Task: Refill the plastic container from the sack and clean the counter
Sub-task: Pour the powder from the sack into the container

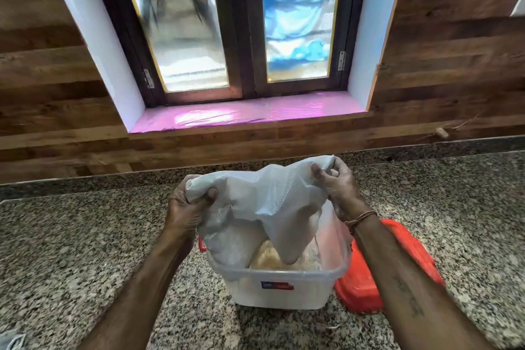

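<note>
A white woven sack [272, 202] hangs upside down over a clear plastic container [281, 290] standing on the granite counter [85, 250]. Its lower end dips into the container, where pale grain [270, 260] is heaped. My left hand [190, 207] grips the sack's upper left corner. At the upper right corner, my right hand [338, 187] pinches the sack's edge. Both hands hold the sack raised above the container's rim. The sack hides most of the container's inside.
An orange-red lid [369, 284] lies on the counter just right of the container, partly under my right forearm. A wooden wall with a window and pink sill [244, 116] rises behind the counter. A grey object [11, 341] shows at the bottom left corner.
</note>
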